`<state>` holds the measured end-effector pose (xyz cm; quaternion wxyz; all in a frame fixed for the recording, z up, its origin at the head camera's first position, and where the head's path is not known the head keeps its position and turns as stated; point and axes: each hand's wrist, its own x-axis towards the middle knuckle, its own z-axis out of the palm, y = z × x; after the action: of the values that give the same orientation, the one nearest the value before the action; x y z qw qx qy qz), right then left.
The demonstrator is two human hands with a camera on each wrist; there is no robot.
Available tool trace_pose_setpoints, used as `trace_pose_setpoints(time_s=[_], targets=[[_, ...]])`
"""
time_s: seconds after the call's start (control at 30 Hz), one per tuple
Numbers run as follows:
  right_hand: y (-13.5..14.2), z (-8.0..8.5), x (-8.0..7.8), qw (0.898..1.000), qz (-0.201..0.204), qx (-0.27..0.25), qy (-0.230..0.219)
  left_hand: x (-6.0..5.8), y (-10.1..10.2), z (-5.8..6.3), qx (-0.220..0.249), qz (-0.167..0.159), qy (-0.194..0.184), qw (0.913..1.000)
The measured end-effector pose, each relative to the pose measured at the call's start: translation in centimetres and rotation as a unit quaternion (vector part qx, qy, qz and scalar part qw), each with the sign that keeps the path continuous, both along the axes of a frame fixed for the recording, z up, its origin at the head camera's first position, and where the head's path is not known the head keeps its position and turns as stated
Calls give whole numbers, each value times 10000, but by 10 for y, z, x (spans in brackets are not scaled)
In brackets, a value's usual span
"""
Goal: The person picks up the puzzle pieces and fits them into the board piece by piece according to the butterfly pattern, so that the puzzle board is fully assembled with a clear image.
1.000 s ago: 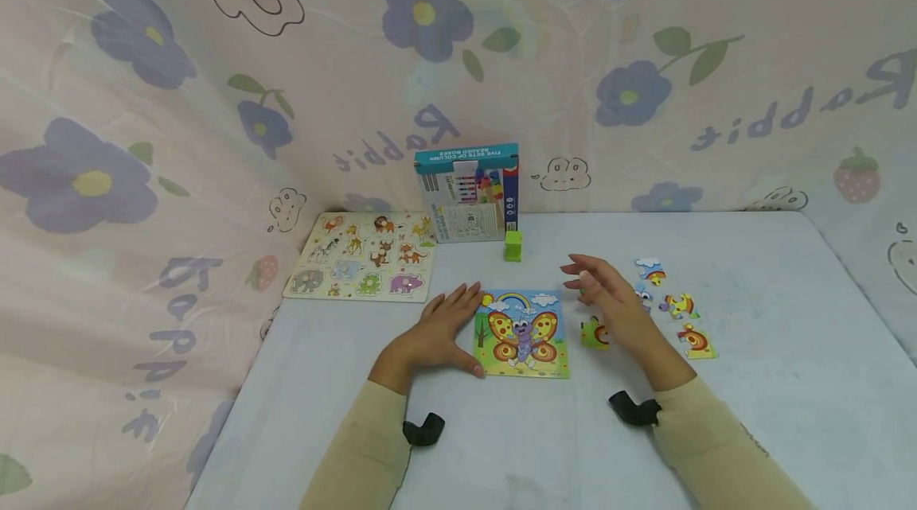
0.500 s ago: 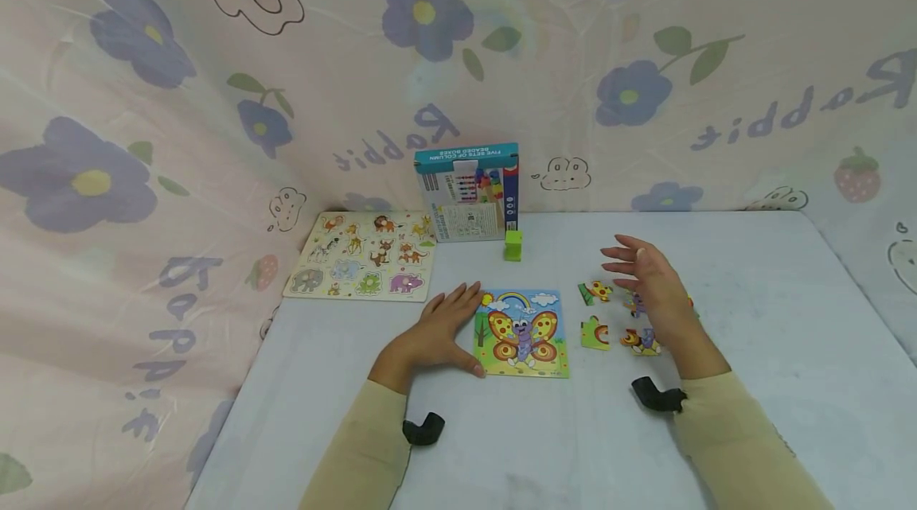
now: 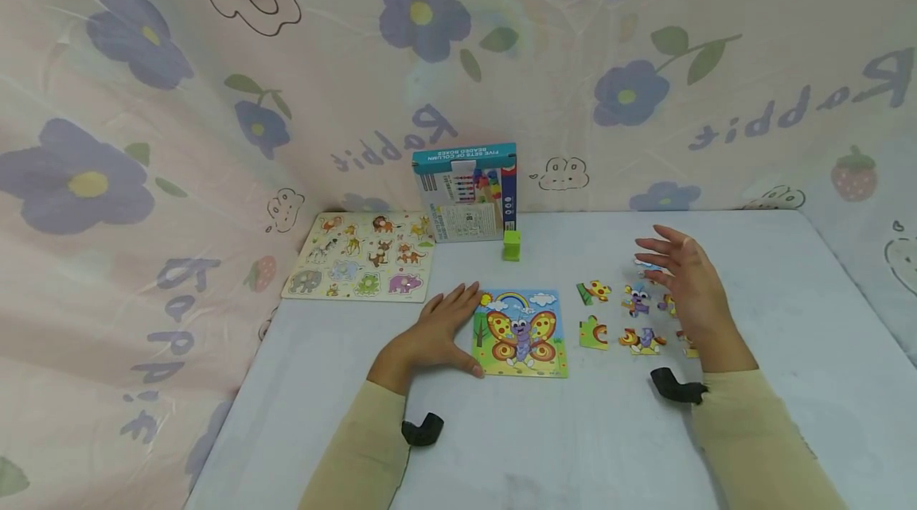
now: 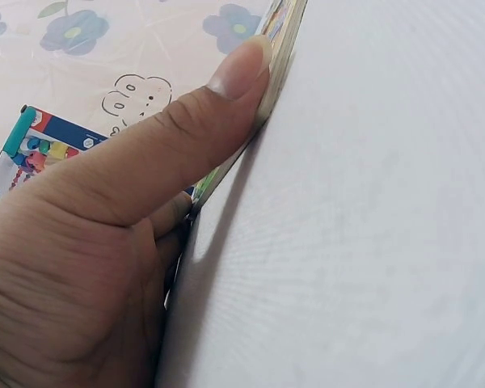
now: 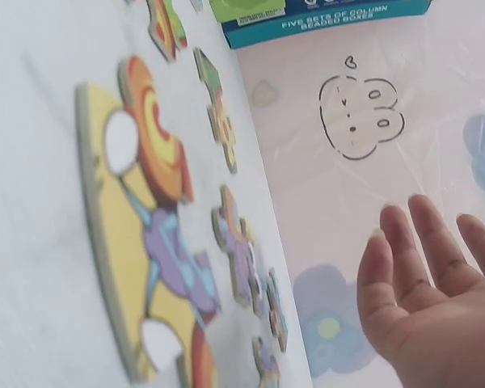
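Note:
My left hand (image 3: 434, 336) rests at the left side of a square butterfly picture board (image 3: 532, 359), fingers spread and straight. Its thumb (image 4: 174, 129) lies against the board's edge (image 4: 280, 77) in the left wrist view. My right hand (image 3: 693, 287) hangs above several loose jigsaw pieces to the right of the board, its fingers loosely extended and holding nothing. Among them are a green piece with a red curve (image 3: 593, 333), a yellow-wing piece (image 3: 595, 293) and a bottom-edge piece with white feet (image 5: 174, 242). The right hand partly covers the pieces farthest right.
An animal peg puzzle (image 3: 361, 255) lies at the back left. Beside it stands a bead-set box (image 3: 466, 200), with a small lime-green block (image 3: 512, 246) in front. Patterned fabric (image 3: 530, 56) hangs behind the white table (image 3: 544, 446).
My right hand has moved to the right, from near the board across the loose pieces, uncovering those nearer the board. The left hand and the board have stayed put.

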<state>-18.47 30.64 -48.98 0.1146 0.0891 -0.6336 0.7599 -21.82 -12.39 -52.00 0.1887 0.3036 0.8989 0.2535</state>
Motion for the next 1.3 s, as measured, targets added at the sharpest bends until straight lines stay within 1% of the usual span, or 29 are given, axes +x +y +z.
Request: trace_pose_setpoints(time_s=[0.13, 0.3, 0.37, 0.47, 0.57, 0.63, 0.7, 0.73, 0.8, 0.87, 0.93, 1.0, 1.13, 1.23, 1.3], targets=[[9, -1, 1, 9998, -167, 60, -44, 0, 0, 1, 6, 4, 3, 10000], [19, -9, -1, 9971, -667, 208, -300, 0, 0, 1, 35, 7, 6, 10000], [23, -16, -1, 9936, -908, 454, -500, 1, 0, 1, 60, 3, -11, 10000], [30, -27, -3, 9849, -1103, 1013, -865, 1, 0, 1, 47, -10, -21, 10000], [35, -35, -4, 9663, -1232, 1826, -1331, 0, 0, -1, 12, -15, 3, 10000], [37, -37, -5, 9531, -1245, 2218, -1638, -1, 0, -2, -8, -19, 30, 10000], [37, -38, -6, 9412, -1202, 2572, -1831, -1, -1, -3, -26, -33, 61, 10000], [37, -38, -7, 9389, -1123, 2669, -1862, -2, -1, -3, -20, -40, 69, 10000], [36, -38, -9, 9327, -960, 2970, -1808, -2, -1, -4, -25, -53, 78, 10000], [34, -39, -10, 9235, -777, 3374, -1650, -2, -1, -4, -20, -46, 76, 10000], [32, -40, -12, 9117, -688, 3762, -1500, -2, -1, -4, -9, -30, 59, 10000], [31, -41, -13, 8977, -685, 4126, -1384, -1, -1, -3, -4, -20, 49, 10000], [28, -41, -16, 8757, -869, 4569, -1296, -1, -1, -3, -17, -33, 78, 10000], [24, -40, -18, 8625, -1054, 4747, -1404, -1, -1, -3, -31, -54, 118, 9999], [21, -40, -19, 8554, -1165, 4821, -1493, -1, -1, -3, -16, -54, 114, 9999]])
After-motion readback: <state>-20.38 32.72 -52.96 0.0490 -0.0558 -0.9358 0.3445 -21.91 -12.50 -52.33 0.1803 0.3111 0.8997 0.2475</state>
